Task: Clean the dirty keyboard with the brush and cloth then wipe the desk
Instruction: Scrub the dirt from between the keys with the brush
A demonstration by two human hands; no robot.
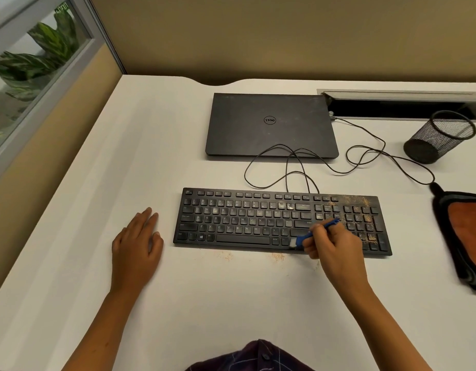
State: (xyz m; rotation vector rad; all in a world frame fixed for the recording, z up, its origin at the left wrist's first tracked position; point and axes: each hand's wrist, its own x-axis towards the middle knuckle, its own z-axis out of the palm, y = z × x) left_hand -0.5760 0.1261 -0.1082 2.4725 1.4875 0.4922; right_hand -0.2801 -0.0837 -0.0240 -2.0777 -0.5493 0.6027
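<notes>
- White, smooth bench [178, 303] fills the head view, backed by a tan partition wall, with a glass panel and green leafy plant [36, 57] at far left.
- Black full-size wired keyboard [258, 223] lies flat near the middle of the bench, its thin black cable [365, 153] looping behind it.
- Tan, sandy crumbs [365, 220] are scattered over the number pad at the keyboard's right end; smaller patches lie on the bench just in front of the keyboard's front edge.
- Right hand [333, 247] is curled around a small blue-handled brush [316, 231], gripping it like a pen; the pale bristles touch the keyboard's front edge, right of the space bar.
- Left hand [138, 245] rests flat on the bench just left of the keyboard, fingers straight and relaxed, holding nothing.
- Folded orange cloth with dark edging [464, 236] lies on the bench to the right of the keyboard, apart from it and partly cut off by the frame.
- Closed dark grey laptop [269, 124] sits behind the keyboard.
- Black wire-mesh pen cup [440, 137] stands at the right rear, near an open cable slot [397, 108] in the bench.
- Dark checked shirt [258, 357] shows at the bottom edge.
</notes>
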